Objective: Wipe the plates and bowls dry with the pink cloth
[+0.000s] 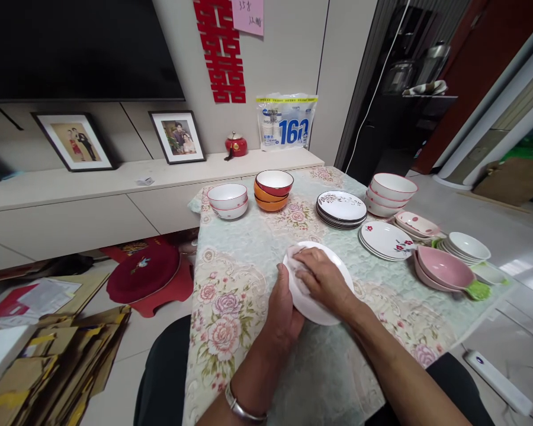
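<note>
A white plate (pixel 340 267) is held tilted above the flowered tablecloth. My left hand (pixel 282 307) grips its left edge, thumb on the rim and the other fingers hidden underneath. My right hand (pixel 326 275) presses a white cloth or tissue (pixel 295 266) onto the plate's upper face with bent fingers. Beyond the plate stand white bowls (pixel 228 201) and a stack of red and orange bowls (pixel 273 190). To the right are a stack of dark-rimmed plates (pixel 341 207) and a stack of flower-patterned plates (pixel 385 240).
At the table's right side are red-rimmed bowls (pixel 389 190), pink dishes (pixel 445 267) and small white bowls (pixel 468 246). A low cabinet (pixel 93 192) behind holds photo frames, a red jar (pixel 236 145) and a plastic pack (pixel 286 123). A red stool (pixel 144 272) stands left.
</note>
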{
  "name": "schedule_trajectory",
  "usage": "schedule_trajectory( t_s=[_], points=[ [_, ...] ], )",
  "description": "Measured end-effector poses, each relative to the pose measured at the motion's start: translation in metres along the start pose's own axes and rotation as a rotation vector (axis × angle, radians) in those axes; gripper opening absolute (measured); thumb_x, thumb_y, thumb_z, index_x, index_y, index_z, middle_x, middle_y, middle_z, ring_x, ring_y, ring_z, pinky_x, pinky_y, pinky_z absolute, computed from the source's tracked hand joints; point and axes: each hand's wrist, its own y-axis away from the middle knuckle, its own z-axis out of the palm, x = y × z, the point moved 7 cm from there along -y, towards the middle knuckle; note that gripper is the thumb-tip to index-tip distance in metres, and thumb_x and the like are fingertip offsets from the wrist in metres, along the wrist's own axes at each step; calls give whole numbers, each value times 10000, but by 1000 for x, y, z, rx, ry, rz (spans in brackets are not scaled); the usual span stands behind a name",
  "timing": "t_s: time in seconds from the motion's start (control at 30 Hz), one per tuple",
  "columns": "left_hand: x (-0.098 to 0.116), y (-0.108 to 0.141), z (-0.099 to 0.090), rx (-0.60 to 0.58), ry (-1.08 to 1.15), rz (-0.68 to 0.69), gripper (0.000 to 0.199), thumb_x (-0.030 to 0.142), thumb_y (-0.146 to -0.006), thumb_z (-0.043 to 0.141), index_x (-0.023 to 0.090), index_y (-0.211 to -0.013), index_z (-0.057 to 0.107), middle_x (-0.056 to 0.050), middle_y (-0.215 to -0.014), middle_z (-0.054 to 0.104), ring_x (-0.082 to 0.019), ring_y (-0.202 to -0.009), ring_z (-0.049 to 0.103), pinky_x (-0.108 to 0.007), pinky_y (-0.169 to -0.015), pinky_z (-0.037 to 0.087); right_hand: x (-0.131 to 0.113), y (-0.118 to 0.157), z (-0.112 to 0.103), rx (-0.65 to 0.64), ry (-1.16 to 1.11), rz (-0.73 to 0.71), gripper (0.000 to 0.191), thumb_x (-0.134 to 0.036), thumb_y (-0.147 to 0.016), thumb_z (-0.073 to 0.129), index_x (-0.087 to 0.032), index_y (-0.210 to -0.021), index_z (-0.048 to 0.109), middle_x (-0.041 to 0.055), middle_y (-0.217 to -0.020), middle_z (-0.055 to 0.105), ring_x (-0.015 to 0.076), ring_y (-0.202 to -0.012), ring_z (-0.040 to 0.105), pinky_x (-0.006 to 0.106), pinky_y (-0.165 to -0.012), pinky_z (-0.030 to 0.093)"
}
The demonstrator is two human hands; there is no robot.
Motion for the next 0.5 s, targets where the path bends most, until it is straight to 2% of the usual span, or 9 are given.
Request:
schedule_trajectory(
  t_s=[0.07, 0.17, 0.27, 0.3, 0.37, 0.43, 0.5],
  points=[
    [8, -3, -3, 13, 27, 28, 482, 484, -975, 412, 117, -1167, 657, -130, -1110, 730, -234, -1106, 659, -354, -1025, 471, -17, 1, 7, -101, -82, -74, 341, -118, -878, 546, -201, -1202, 614, 95, -1145, 610, 237, -1073, 523, 394, -956, 443],
    [20, -6, -11, 83, 34, 71, 489, 478, -978, 399, 86, -994, 691, -139, -981, 739, -228, -985, 696, -332, -959, 508, -32, 3, 9, -229, -150, -102, 277, -129, -901, 545, -207, -1142, 657, 80, -1094, 613, 211, -1026, 540, 359, -915, 461],
    [28, -8, -15, 121, 27, 56, 544, 524, -967, 384, 78, -911, 690, -148, -881, 735, -255, -929, 707, -367, -915, 534, -36, 6, 4, -299, -123, -107, 241, -201, -919, 572, -216, -1138, 670, 91, -1229, 585, 221, -1121, 528, 369, -964, 452],
    [30, -9, -16, 118, 28, 47, 562, 545, -959, 388, 73, -935, 691, -157, -889, 736, -271, -940, 706, -387, -913, 537, -36, 7, 3, -312, -94, -119, 303, -235, -901, 612, -224, -1201, 645, 98, -1323, 548, 240, -1195, 500, 394, -1007, 434],
    [33, -11, -16, 105, 39, 29, 606, 580, -943, 394, 56, -1027, 687, -180, -945, 740, -301, -984, 698, -423, -923, 536, -36, 12, 6, -345, -27, -156, 574, -301, -819, 720, -233, -1359, 536, 116, -1482, 436, 289, -1331, 410, 458, -1082, 387],
    [36, -14, -16, 96, 59, 14, 643, 591, -942, 380, 40, -1104, 670, -199, -990, 739, -314, -1019, 690, -439, -940, 529, -35, 16, 13, -364, 47, -194, 776, -283, -759, 767, -213, -1452, 427, 139, -1528, 395, 311, -1393, 359, 496, -1118, 358],
    [37, -16, -16, 93, 73, -10, 660, 580, -953, 356, 23, -1141, 655, -211, -1007, 736, -314, -1037, 686, -438, -957, 521, -35, 18, 18, -315, 128, -228, 709, -166, -800, 684, -177, -1458, 418, 154, -1499, 445, 290, -1397, 382, 489, -1132, 362]
  ],
)
